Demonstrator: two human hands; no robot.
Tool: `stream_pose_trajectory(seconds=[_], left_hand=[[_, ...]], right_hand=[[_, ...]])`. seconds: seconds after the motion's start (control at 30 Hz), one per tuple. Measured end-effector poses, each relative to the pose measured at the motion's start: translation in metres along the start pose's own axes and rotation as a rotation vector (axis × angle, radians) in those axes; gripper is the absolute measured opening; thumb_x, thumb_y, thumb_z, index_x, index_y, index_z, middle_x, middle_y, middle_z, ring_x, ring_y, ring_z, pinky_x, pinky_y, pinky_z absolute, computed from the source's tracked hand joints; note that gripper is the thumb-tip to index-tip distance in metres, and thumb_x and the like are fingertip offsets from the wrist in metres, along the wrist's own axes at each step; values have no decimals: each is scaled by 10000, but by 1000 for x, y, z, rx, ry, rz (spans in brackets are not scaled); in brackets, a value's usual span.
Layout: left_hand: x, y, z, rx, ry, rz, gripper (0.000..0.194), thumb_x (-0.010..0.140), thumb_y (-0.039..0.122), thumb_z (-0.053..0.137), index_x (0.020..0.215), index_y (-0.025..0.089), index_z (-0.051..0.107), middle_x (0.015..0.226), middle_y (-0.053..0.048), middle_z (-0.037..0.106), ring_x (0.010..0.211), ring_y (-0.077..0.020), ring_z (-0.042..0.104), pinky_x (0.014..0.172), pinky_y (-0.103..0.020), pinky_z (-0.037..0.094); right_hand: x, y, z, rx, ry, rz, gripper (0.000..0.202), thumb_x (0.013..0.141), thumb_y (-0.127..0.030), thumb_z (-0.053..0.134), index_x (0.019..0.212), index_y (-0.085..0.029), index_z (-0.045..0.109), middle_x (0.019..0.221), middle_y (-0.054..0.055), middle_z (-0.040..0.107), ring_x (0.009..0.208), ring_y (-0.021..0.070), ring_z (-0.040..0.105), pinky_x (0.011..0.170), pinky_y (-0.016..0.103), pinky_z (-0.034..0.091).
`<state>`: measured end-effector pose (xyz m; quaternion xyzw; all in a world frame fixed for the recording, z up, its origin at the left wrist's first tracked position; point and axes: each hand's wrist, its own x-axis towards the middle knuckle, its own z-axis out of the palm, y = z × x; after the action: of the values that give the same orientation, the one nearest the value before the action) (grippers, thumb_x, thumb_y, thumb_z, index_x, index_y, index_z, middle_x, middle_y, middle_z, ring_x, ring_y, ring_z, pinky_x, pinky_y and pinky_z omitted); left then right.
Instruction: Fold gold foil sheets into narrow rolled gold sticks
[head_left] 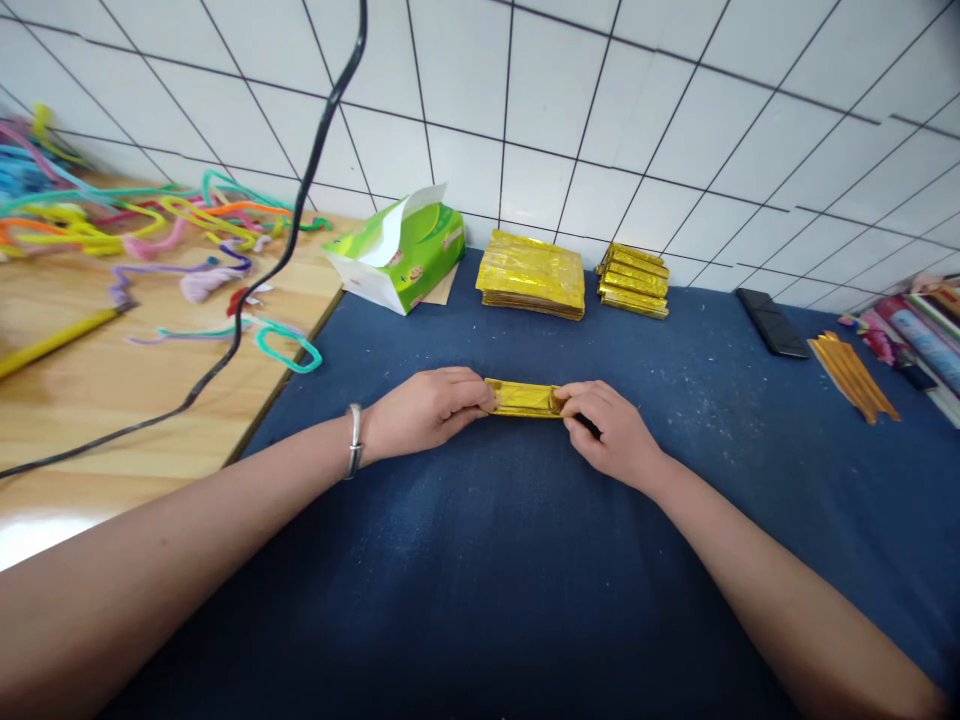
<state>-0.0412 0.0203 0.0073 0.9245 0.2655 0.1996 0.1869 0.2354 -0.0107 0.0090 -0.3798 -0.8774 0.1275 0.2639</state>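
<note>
I thought the narrow, folded strip of shiny gold foil paper, at the centre of the frame over the dark blue worktop, could crease crookedly or tear if the two hands pulled unevenly. The left hand's grip was narrow, pinching one end; the right hand's pinched the other, fingers curled close.

Paper stack behind strip, tissue pack left of stack, phone far right
</note>
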Motion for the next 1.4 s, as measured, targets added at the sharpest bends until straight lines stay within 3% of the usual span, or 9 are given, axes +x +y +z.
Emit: stream_pose_trajectory(seconds=[0.17, 0.33, 0.5, 0.67, 0.9, 1.4], left_hand=[[-2, -2, 2, -10, -4, -1, 163, 914, 186, 403, 908, 176, 565, 910, -41, 620, 882, -135, 582, 800, -255, 454], [-1, 1, 2, -87, 16, -86, 138, 910, 207, 419, 938, 182, 552, 1014, -31, 611, 922, -122, 583, 823, -236, 450], [1, 3, 3, -129, 78, -236, 139, 907, 259, 439, 979, 203, 544, 925, 12, 623, 813, -101, 589, 743, -211, 447], [6, 6, 6, -61, 119, -338, 86, 885, 233, 463, 919, 201, 535, 784, 38, 607, 681, -92, 564, 636, -205, 412], [12, 14, 11, 9, 209, -361, 64, 864, 178, 455, 873, 185, 518, 750, 29, 580, 638, -93, 538, 581, -206, 385], [19, 8, 17, 51, 214, -363, 86, 855, 169, 442, 856, 178, 527, 811, -16, 559, 768, -144, 534, 697, -269, 427]], right_hand=[[0, 1, 0, 16, -34, 17, 147, 794, -104, 475, 856, -218, 542, 946, 34, 641, 940, 181, 561, 876, 368, 441], [1, -3, -2, 52, -2, 145, 135, 815, -139, 472, 874, -221, 562, 879, 23, 628, 879, 166, 560, 802, 314, 439], [4, -7, -4, 106, 22, 341, 110, 820, -171, 478, 846, -227, 568, 807, -11, 603, 762, 129, 566, 719, 264, 418], [7, -7, 2, 157, 91, 417, 110, 815, -195, 475, 838, -232, 576, 719, -25, 594, 686, 128, 561, 670, 261, 413], [10, -6, 8, 169, 158, 463, 110, 800, -204, 484, 824, -226, 588, 693, -28, 604, 630, 125, 552, 639, 263, 413], [12, -3, 14, -20, 176, 369, 129, 802, -156, 479, 817, -227, 586, 749, 4, 605, 762, 172, 529, 714, 308, 404]])
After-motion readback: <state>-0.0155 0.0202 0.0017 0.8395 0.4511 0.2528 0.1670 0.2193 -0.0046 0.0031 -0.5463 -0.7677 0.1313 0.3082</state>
